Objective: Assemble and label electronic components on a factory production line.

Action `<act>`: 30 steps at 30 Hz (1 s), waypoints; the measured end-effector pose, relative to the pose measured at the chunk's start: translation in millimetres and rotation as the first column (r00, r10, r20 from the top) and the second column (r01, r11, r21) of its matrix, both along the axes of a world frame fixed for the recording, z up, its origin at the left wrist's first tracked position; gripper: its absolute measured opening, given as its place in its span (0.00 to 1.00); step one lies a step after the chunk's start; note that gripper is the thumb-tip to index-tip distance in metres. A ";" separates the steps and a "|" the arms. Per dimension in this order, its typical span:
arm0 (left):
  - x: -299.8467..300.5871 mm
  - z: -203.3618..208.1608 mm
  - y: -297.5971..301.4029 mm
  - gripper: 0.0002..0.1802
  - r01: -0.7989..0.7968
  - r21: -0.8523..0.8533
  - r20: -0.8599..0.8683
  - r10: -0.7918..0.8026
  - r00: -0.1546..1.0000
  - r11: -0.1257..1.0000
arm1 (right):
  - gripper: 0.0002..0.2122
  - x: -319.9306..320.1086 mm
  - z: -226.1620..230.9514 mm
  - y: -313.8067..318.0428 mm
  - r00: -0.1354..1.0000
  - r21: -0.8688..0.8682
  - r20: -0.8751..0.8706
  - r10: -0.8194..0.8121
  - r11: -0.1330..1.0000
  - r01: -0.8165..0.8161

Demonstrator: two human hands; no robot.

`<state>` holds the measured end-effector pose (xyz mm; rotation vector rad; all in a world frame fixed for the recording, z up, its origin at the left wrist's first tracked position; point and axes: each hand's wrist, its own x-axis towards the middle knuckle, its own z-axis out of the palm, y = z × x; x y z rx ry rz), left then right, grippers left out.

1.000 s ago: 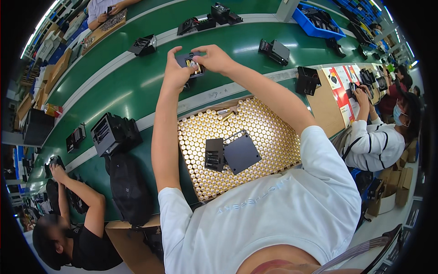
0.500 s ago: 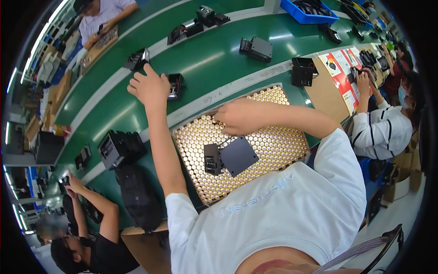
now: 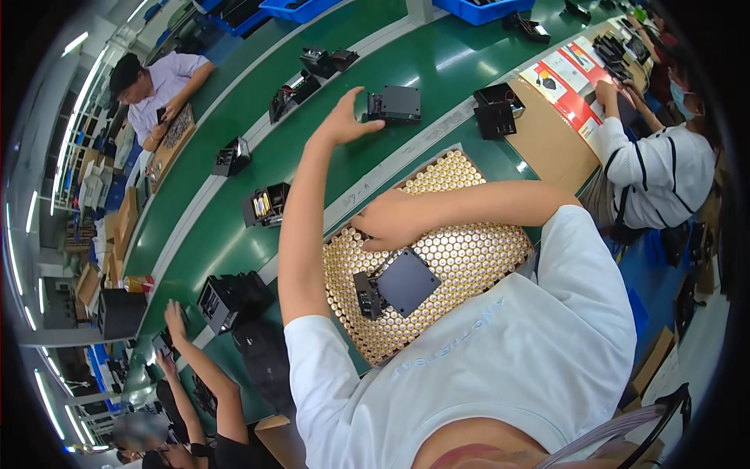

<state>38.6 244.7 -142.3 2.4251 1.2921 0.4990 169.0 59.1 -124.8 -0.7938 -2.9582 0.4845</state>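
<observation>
My left hand is stretched out over the green bench, open, thumb and fingers spread at the left end of a flat black case. No hold on the case shows. My right hand rests palm down on a shallow carton packed with upright cylindrical batteries. Its fingers curl down at the carton's far left side, and what they pinch is hidden. Just below that hand, a black battery case lies on the batteries, its slotted compartment joined at its left.
Left of my left arm stands a black case with batteries inside. Another open black case sits beyond the carton, beside brown cardboard. More cases line the green bench. Co-workers sit at left, far left and right. Blue bins stand behind.
My left hand has moved right, from between two black cases to the flat black case. My right hand stays over the batteries. The whole view has shifted.
</observation>
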 end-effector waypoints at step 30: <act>-11.3 35.5 -72.1 0.28 0.189 0.305 -0.434 -0.040 0.900 0.933 | 0.16 1.9 -23.4 10.1 0.935 0.263 -0.181 0.305 0.931 -0.253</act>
